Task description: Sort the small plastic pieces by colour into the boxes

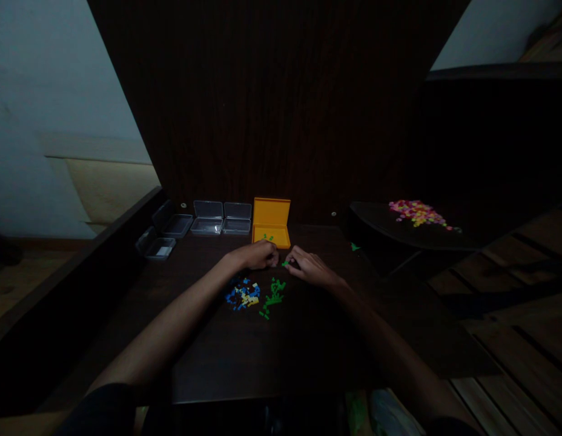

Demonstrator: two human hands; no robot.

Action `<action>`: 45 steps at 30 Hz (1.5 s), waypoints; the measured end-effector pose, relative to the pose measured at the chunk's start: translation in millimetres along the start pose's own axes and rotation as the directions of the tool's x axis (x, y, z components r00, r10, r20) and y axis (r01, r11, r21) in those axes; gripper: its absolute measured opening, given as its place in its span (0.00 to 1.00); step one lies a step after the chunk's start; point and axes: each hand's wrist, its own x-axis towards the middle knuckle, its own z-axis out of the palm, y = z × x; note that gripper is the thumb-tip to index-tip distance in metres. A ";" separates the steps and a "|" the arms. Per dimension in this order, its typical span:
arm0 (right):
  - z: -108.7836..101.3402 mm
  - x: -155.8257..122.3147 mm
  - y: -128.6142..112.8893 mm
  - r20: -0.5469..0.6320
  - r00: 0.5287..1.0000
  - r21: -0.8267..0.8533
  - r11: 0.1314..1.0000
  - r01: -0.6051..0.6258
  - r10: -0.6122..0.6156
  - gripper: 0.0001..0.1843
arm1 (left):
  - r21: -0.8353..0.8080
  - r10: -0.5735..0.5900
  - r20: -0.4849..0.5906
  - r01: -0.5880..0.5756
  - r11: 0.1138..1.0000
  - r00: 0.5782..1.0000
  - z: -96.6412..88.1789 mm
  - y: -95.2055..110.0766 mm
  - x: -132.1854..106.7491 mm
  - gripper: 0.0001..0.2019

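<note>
My left hand (258,255) rests on the dark table just in front of an open yellow box (271,221), fingers curled closed; what they hold is hidden. My right hand (308,265) lies beside it, fingertips pinched on a small green piece (285,263). A few green pieces lie inside the yellow box. Closer to me sit a pile of green pieces (272,297) and a pile of mixed blue, yellow and dark pieces (242,295).
Several clear plastic boxes (208,219) stand open at the back left of the dark table (244,357). A heap of pink and yellow pieces (416,212) lies on a dark round surface at the right. A dark wooden panel rises behind the table.
</note>
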 end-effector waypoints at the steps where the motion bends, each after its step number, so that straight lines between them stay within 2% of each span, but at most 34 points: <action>1: 0.1 -0.2 0.4 -0.005 1.000 0.004 1.000 0.000 0.000 0.06 | -0.008 -0.003 -0.001 0.003 1.000 1.000 0.3 -0.6 0.0 0.09; 9: -7.3 4.7 9.5 -0.122 0.993 0.043 0.999 0.015 -0.010 0.05 | -0.052 -0.025 -0.013 0.024 0.998 1.000 5.5 -9.4 1.2 0.07; 15: -22.4 26.4 17.3 -0.151 0.988 0.015 1.000 0.013 -0.010 0.05 | -0.064 0.000 -0.036 -0.002 0.998 0.999 4.9 -8.3 0.8 0.07; 18: -24.5 43.8 20.6 -0.124 0.992 -0.024 1.000 -0.014 0.011 0.06 | -0.067 0.023 -0.039 -0.025 0.997 0.999 5.7 -6.3 1.2 0.07; 25: -19.7 81.7 27.7 0.033 0.994 -0.167 0.981 -0.096 0.103 0.06 | -0.023 0.029 -0.061 -0.030 0.999 0.998 10.2 -1.2 1.1 0.10; 32: -13.6 92.1 27.9 0.074 0.983 -0.207 0.967 -0.148 0.166 0.05 | 0.024 0.022 -0.132 -0.019 1.000 0.991 3.1 7.1 0.1 0.08; 36: -12.0 90.9 28.1 0.072 0.981 -0.214 0.963 -0.161 0.180 0.08 | 0.062 -0.033 -0.240 0.050 0.997 0.970 -9.0 -2.1 -2.8 0.06; 40: -13.8 85.7 25.1 0.057 0.977 -0.216 0.958 -0.188 0.204 0.11 | 0.101 -0.126 -0.348 0.171 0.980 0.929 -20.2 -20.1 -8.9 0.07; 45: -22.1 68.4 13.1 0.010 0.974 -0.217 0.952 -0.217 0.225 0.15 | 0.128 -0.249 -0.419 0.329 0.936 0.873 -22.3 -39.5 -10.4 0.08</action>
